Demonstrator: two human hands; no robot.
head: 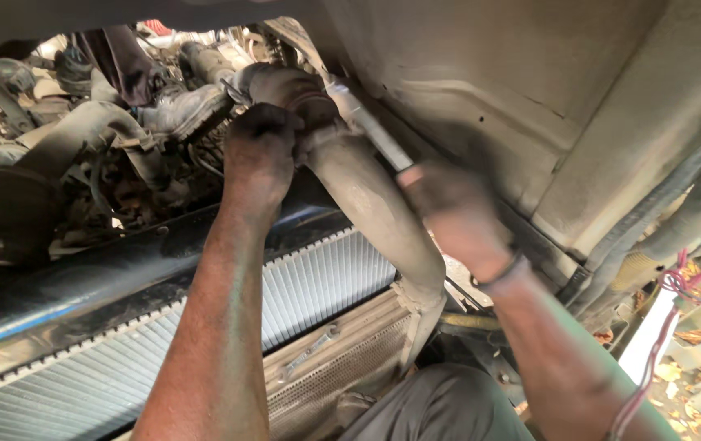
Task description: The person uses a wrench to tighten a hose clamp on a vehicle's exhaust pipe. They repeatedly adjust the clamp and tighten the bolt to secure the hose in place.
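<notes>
Your left hand (pixel 259 151) clenched on pipe joint (pixel 318 122); right hand (pixel 448 212) grips long metal tool (pixel 371 131), axis running 11 to 5 o'clock, tip at joint; left nearer

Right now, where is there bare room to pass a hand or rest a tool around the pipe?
Free: the radiator fins between the left hand forearm and the dusty pipe, and the flat panel above the right hand. Crowded: the hoses upper left, and the clamp joint under both hands.
</notes>
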